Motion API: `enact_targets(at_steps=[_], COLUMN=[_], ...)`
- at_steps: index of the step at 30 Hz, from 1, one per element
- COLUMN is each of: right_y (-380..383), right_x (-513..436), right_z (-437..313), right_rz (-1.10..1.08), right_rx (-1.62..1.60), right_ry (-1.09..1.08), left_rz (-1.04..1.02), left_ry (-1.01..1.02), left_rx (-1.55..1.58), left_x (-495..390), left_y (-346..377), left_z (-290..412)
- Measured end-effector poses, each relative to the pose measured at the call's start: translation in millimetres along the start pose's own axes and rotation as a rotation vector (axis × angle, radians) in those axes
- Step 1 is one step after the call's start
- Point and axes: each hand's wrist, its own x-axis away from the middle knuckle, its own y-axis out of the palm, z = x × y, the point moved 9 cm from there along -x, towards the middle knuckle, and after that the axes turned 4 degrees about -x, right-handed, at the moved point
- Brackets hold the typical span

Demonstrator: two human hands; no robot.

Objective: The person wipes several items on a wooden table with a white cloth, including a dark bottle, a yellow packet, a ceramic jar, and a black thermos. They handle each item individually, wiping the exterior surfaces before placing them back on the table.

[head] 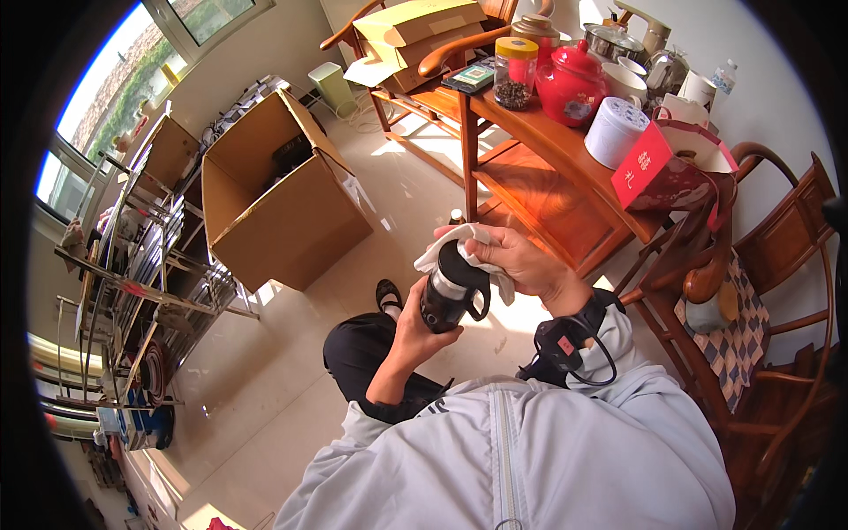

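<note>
My left hand [421, 326] grips the lower body of a black travel mug [452, 288] with a silver band, a black lid and a loop handle. The mug is tilted and bears some lettering. In my right hand [527, 262] is a white cloth [468, 233], bunched between fingers and thumb and pressed against the far side of the lid. Part of the cloth hangs down behind the handle. Just beyond my hands, the white cap of a dark bottle [456, 216] shows; the rest of it is hidden.
A large open cardboard box [291, 225] stands on the floor ahead, left. To the right is a wooden table [563, 142] with a red lidded jar [572, 83], a white tin [616, 132] and a red gift bag [669, 175]. A wooden chair [788, 252] and a metal rack [146, 285] flank me.
</note>
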Motion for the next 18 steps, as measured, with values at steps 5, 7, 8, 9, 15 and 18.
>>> enact_targets(at_steps=[5,7,8,9,15,18], right_y=[-3.2,-13.2,-14.7,-19.9,4.2,-5.2], right_x=[-0.6,-5.4,-5.5,-5.6,9.0,4.5], right_z=[-2.0,5.1,4.7,8.2,-3.4,-4.4], right_rz=[-0.059,0.048,0.073,0.152,-0.074,0.043], right_rx=[0.264,0.121,0.062,0.026,0.236,0.350], right_ry=[-0.042,0.055,0.059,0.102,0.057,0.013], left_rz=[-0.055,-0.021,-0.029,-0.052,-0.115,-0.083], left_ry=[0.015,0.059,0.059,0.037,0.020,0.032], left_rx=[-0.068,-0.134,-0.116,-0.087,-0.083,-0.161], left_x=[0.6,0.0,0.2,0.5,2.2,1.0], left_y=[1.6,-2.0,-2.1,-0.9,3.2,3.4], left_z=[1.3,5.3,5.3,3.5,3.2,4.0])
